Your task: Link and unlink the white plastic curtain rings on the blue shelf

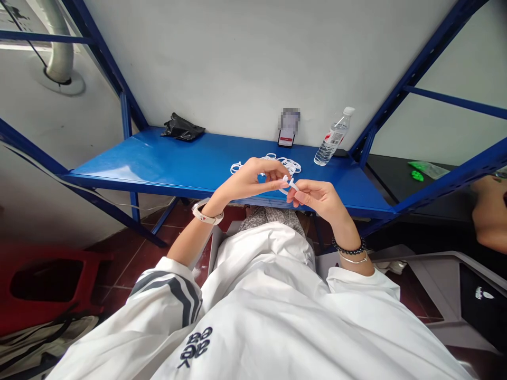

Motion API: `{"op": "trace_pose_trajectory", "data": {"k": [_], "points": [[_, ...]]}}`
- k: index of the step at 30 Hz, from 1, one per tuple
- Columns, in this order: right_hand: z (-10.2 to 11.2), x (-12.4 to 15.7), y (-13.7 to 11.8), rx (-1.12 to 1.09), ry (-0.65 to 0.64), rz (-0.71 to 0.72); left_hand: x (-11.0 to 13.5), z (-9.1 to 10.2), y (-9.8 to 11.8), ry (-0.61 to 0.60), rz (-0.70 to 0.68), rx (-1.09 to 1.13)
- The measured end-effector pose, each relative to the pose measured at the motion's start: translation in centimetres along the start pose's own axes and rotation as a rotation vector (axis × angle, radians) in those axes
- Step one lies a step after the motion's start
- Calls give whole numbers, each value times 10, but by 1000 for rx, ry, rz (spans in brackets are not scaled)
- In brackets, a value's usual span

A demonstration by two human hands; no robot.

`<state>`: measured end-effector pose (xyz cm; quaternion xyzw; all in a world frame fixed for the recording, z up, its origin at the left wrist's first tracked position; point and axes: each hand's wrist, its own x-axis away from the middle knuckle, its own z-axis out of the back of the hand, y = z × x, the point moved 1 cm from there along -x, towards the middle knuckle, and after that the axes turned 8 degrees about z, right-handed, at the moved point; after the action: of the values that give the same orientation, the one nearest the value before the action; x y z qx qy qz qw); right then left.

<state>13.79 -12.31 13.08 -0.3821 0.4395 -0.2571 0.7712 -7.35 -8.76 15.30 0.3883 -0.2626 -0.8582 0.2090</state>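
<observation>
My left hand and my right hand meet over the front edge of the blue shelf. Both pinch a small white plastic ring piece between their fingertips. Just behind my hands a heap of similar white rings lies on the shelf. A watch with a light strap sits on my left wrist, and a dark bead bracelet on my right wrist.
A phone leans against the wall, with a water bottle to its right. A black bag lies at the shelf's back left. A red stool stands on the floor at left. Another person's arm shows at right.
</observation>
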Motion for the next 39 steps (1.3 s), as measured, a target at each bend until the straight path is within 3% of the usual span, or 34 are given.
{"op": "trace_pose_trajectory", "data": {"k": [8,17,26,39], "points": [[1,2,5,-34,-61,10,0,0,5,-60,-1,-53],[0,0,1,176,-67,100,1,-5,9,-124,-42,-125],[-1,1,1,105,35,96,3,-7,7,-159,-48,-122],[-2,2,6,83,42,99,4,-9,11,-175,-12,-165]]}}
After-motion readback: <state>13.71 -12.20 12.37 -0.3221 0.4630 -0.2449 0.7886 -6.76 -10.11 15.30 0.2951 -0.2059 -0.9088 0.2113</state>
